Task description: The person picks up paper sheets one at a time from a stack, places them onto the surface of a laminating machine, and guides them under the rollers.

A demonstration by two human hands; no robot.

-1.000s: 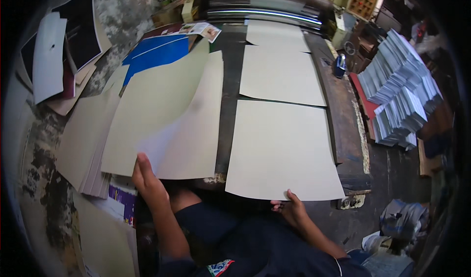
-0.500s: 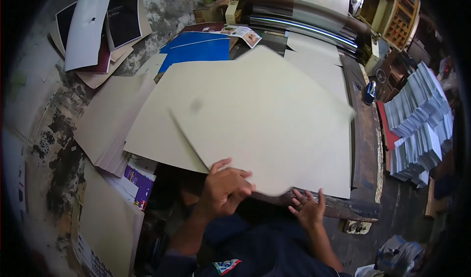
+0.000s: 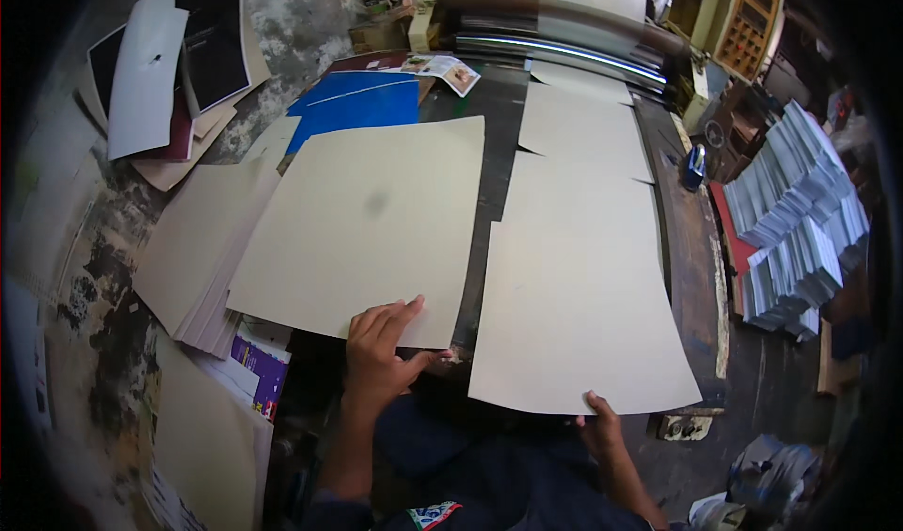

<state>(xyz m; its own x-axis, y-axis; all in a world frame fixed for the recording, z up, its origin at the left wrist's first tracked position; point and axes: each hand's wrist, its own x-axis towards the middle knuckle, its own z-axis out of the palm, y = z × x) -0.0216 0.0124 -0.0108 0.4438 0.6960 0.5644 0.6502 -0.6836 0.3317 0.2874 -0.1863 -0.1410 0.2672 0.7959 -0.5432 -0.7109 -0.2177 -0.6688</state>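
On the left part of the table lies a pale cardboard sheet with a dark smudge. My left hand rests its fingertips on that sheet's near edge, the thumb spread away beside the corner, so it is open. A second cardboard sheet lies to the right, its near edge bowed over the table's front. My right hand pinches this near edge, thumb on top and fingers underneath, partly hidden. Beyond it, overlapping pale sheets run in a row up to a metal roller.
A stack of cardboard leans at the left, near blue sheets. On the table's right rail sits a small dark blue object. Bundles of folded paper are piled at the right. Dark and white sheets lie at the upper left.
The tilted sheet has swung from the middle to the right and now lies behind the overlapping row. My left hand has let go of it; my right hand, open before, now grips its near edge.
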